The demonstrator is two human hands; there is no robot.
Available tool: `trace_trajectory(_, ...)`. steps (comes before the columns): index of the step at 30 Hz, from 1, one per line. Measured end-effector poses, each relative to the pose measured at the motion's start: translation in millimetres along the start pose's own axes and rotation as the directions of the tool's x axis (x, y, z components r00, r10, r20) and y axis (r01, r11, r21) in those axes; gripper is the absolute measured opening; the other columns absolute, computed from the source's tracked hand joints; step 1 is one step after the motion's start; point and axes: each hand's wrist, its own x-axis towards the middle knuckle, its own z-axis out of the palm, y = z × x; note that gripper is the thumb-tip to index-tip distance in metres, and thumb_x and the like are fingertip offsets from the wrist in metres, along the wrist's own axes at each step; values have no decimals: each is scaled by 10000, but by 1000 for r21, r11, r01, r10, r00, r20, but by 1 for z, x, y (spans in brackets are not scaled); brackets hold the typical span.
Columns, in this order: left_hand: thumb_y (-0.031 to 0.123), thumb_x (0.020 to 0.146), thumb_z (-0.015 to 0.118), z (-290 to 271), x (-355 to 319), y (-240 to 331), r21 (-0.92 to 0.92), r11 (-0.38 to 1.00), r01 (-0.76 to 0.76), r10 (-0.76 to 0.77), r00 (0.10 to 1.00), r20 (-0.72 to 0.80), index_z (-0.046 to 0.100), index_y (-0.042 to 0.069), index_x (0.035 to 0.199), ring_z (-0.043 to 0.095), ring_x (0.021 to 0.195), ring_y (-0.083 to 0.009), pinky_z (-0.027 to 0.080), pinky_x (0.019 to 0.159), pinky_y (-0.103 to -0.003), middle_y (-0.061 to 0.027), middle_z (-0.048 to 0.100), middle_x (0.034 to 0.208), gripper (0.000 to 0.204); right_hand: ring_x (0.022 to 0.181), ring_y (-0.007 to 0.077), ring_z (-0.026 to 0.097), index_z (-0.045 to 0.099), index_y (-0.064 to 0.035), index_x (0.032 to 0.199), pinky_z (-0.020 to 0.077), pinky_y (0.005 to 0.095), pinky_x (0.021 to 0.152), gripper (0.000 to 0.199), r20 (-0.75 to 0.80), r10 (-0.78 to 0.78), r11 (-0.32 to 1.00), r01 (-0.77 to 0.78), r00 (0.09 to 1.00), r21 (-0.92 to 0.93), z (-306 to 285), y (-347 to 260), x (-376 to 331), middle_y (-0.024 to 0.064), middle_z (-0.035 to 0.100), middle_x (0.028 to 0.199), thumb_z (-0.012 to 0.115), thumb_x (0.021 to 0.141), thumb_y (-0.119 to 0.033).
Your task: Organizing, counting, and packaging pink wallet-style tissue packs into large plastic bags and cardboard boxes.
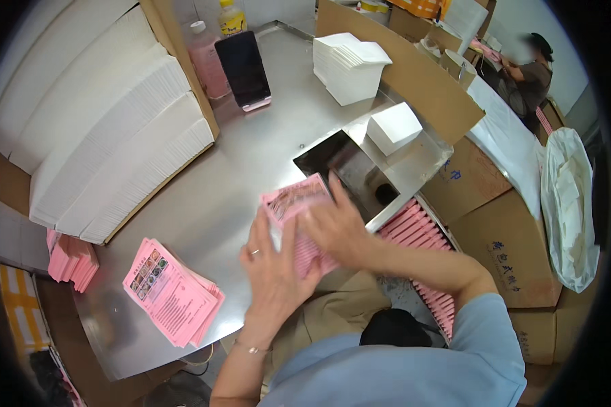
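Note:
Over the near edge of the metal table, my left hand [273,270], with a ring on one finger, is closed around a pink printed paper packet [293,197]. My right hand [336,230] lies across the packet's right side, its fingers bent onto it and slightly blurred; one finger points up beside the packet's top corner. What is inside the packet is hidden. To the left, a fanned stack of pink printed packets [173,295] rests on the table. Just beyond my hands is a rectangular opening [343,163] in the tabletop.
A large carton of white folded napkins [125,102] fills the left. A phone on a stand [243,71], bottles [209,57] and white napkin stacks [349,68] stand farther back. Right of me are a box of pink packets [421,247] and cartons [502,237]. Another person [529,78] sits far right.

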Motion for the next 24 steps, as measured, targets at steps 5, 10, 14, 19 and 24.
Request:
trace_trajectory(5, 361, 740, 756, 11, 4, -9, 77, 995, 58, -34, 957, -287, 470, 119, 1435, 361, 1335, -487, 316, 1027, -583, -275, 314, 1529, 790, 937, 326, 653, 652, -20, 976, 369, 524, 1094, 223, -46, 65, 933, -44, 997, 358, 5, -30, 22, 153, 665, 952, 638, 767, -94)
trace_trajectory(10, 477, 759, 729, -5, -8, -4, 234, 966, 114, -101, 993, -66, 621, 162, 1279, 459, 1172, -411, 358, 919, -495, -243, 449, 1400, 617, 1006, 346, 594, 587, 29, 1143, 435, 479, 885, 386, -395, 403, 732, -550, 826, -403, -53, 69, -2, 192, 619, 1064, 677, 816, -154)
trace_trajectory(14, 471, 779, 725, 0, 6, 3, 251, 963, 102, -60, 984, -167, 655, 116, 1170, 480, 1020, -359, 360, 836, -485, -206, 512, 1283, 532, 910, 282, 557, 675, -17, 933, 421, 463, 801, 232, -330, 556, 650, -647, 763, -399, -32, 135, -36, 108, 592, 893, 669, 870, -240)
trace_trajectory(19, 435, 778, 747, -7, 6, 2, 223, 973, -53, 80, 991, -110, 635, 47, 1113, 502, 987, -345, 399, 788, -480, -171, 547, 1223, 525, 826, 303, 553, 669, -10, 718, 461, 433, 726, 194, -460, 534, 739, -656, 710, -155, -31, 146, -40, 115, 574, 795, 649, 873, -125)
trace_trajectory(24, 248, 776, 719, 11, 6, -6, -12, 987, -158, 158, 987, -10, 599, 63, 1194, 544, 890, -329, 444, 678, -419, -153, 558, 1138, 473, 958, 352, 597, 688, -21, 1056, 499, 416, 836, 251, -497, 494, 761, -632, 713, -149, -36, 133, -38, 162, 626, 960, 620, 815, -35)
